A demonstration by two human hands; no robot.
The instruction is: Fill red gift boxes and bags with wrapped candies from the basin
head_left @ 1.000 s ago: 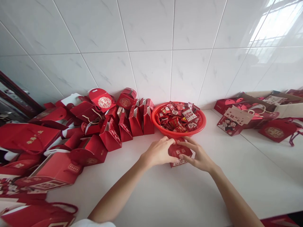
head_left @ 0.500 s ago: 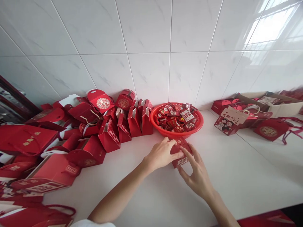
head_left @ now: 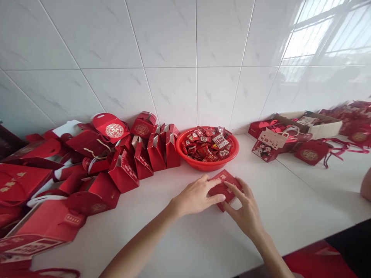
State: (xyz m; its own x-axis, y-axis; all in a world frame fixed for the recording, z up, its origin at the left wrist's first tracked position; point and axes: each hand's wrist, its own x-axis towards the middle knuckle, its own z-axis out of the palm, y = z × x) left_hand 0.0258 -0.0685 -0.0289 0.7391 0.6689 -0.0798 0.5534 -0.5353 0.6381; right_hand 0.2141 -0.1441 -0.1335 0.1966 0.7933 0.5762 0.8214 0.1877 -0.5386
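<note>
while left hand (head_left: 197, 196) and right hand (head_left: 245, 206) are grasping one printed red carton (head_left: 220, 190) on the white countertop (head_left: 197, 247), near the plastic basin (head_left: 207, 166), it is sitting more askew than moments ago — apparently being turned for working its top.

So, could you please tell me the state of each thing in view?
Small box: top folded over; fastening unclear
Left grip: touching small box
Right grip: touching small box
Basin: upright, heaped
Packets: wrapped, piled in basin
Carton: open, things inside
Box row: standing beside basin
Box pile: jumbled
</note>
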